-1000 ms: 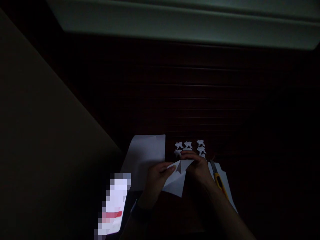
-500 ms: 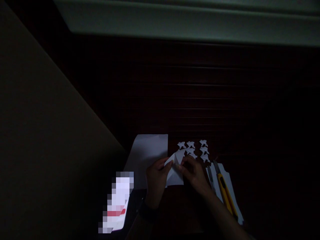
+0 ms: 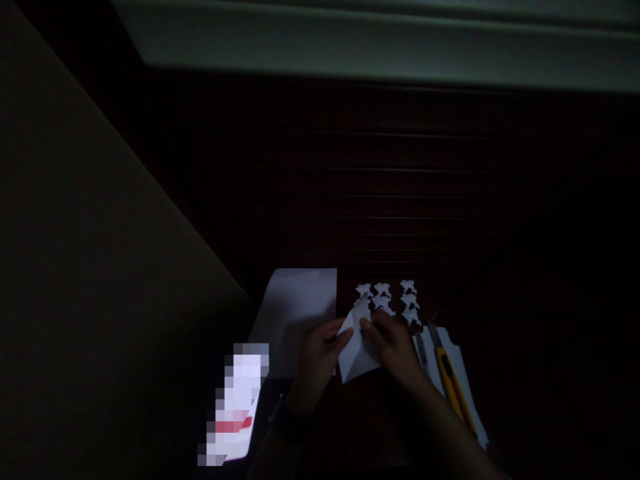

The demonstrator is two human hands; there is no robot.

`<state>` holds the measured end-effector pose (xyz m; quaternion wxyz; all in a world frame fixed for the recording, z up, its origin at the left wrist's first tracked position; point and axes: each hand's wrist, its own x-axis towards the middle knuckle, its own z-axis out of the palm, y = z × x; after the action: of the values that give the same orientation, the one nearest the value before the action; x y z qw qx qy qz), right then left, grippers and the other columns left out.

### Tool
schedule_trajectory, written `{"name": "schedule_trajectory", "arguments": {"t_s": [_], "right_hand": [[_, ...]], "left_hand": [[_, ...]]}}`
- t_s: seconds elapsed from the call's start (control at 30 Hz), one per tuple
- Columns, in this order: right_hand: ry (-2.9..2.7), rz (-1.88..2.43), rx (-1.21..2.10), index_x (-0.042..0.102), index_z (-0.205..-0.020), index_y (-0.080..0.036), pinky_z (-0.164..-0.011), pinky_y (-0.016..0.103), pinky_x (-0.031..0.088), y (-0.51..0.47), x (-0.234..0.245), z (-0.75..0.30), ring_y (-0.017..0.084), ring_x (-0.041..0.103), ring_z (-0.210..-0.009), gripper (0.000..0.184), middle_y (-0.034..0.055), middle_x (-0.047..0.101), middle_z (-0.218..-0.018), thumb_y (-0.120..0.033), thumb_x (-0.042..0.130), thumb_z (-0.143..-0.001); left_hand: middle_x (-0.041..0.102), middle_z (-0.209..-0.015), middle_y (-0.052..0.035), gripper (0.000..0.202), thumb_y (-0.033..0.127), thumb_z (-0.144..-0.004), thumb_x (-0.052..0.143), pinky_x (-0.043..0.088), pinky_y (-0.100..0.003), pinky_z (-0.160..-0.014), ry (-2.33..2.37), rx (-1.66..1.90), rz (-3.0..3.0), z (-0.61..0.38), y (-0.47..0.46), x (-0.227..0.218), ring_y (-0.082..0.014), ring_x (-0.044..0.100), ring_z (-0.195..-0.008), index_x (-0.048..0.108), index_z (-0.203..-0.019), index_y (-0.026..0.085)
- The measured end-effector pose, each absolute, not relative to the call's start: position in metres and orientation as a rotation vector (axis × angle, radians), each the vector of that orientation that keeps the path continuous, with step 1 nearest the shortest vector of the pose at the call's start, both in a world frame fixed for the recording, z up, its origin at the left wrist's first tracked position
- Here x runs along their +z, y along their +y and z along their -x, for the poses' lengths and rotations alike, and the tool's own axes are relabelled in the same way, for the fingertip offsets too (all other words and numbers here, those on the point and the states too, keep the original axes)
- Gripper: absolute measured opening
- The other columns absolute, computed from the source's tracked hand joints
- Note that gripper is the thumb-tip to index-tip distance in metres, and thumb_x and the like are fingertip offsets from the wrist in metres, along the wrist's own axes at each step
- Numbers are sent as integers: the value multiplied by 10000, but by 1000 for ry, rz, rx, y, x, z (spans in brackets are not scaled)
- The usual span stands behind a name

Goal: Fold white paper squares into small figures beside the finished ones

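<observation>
A creased sheet of white paper (image 3: 357, 353) is held up between my two hands, its top drawn to a point. My left hand (image 3: 320, 357) pinches its left edge, thumb on the near face. On the other side my right hand (image 3: 395, 347) grips the right edge, thumb also pressed on the near face. Just beyond the paper lie several small folded white paper figures (image 3: 410, 300) in rows; the held paper partly hides some of them. The light is dim, so finer creases are hard to make out.
A stack of white paper (image 3: 295, 300) lies left of my hands. Nearer on the left is a lit phone screen (image 3: 237, 400), blurred out. To the right, a yellow box cutter (image 3: 454, 387) rests on white paper pieces (image 3: 473, 400) beside a thin grey tool (image 3: 421, 350).
The paper has tilted and turned, its lower corner now pointing down. My left hand has shifted slightly right, and both thumbs now press closer to the middle of the paper.
</observation>
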<state>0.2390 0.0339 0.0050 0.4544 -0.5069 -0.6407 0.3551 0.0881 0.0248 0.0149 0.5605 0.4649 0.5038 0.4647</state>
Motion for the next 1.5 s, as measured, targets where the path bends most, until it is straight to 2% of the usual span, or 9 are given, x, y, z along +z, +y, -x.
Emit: {"name": "schedule_trajectory", "arguments": {"t_s": [0.3,0.6,0.93,1.03,1.2,1.4,1.5], "right_hand": [[-1618,1256,844,534,-665,-195,-608,251,354,34,7,-239,151,480,-660,248,1,511,-676,-344,463,-849],[-1608,1262,831,568,-679,-189,-592,253,355,36,2,-240,148,496,-643,234,3,530,-670,-333,478,-841],[-1691,1284,710,563,-684,-182,-626,267,362,33,7,-239,153,499,-680,226,14,532,-690,-312,479,-848],[-1765,1236,677,558,-699,-182,-680,282,363,27,14,-237,160,499,-731,207,18,538,-715,-291,475,-854],[-1821,1183,672,567,-756,-194,-737,303,361,22,19,-233,168,498,-776,194,23,557,-758,-251,426,-877],[-1797,1213,644,594,-812,-200,-747,317,368,24,16,-231,181,493,-802,170,40,561,-810,-226,435,-866],[-1798,1199,663,607,-800,-204,-735,319,373,23,17,-232,184,491,-797,186,41,565,-800,-220,433,-866]], "left_hand": [[701,-920,-97,284,312,-708,630,530,-275,-624,1235,1121,-1109,-87,24,10,-230,662,-770,670,-921,129],[693,-951,-99,323,329,-716,620,531,-290,-640,1186,1056,-1106,-86,24,18,-247,652,-822,668,-969,135],[699,-927,-94,296,307,-738,602,524,-275,-627,1187,1082,-1146,-87,24,11,-222,660,-761,659,-967,128],[693,-947,-95,251,267,-732,607,519,-275,-684,1219,1132,-1193,-88,25,8,-218,653,-804,666,-932,126],[659,-1048,-84,344,212,-745,579,509,-291,-757,1218,1165,-1271,-89,24,5,-206,637,-879,601,-1085,165],[600,-1159,-69,396,227,-745,582,444,-328,-904,1234,1169,-1364,-92,24,5,-209,563,-1041,573,-1138,176],[601,-1157,-61,369,252,-763,565,430,-333,-920,1266,1174,-1388,-93,25,3,-207,554,-1055,584,-1125,185]]}}
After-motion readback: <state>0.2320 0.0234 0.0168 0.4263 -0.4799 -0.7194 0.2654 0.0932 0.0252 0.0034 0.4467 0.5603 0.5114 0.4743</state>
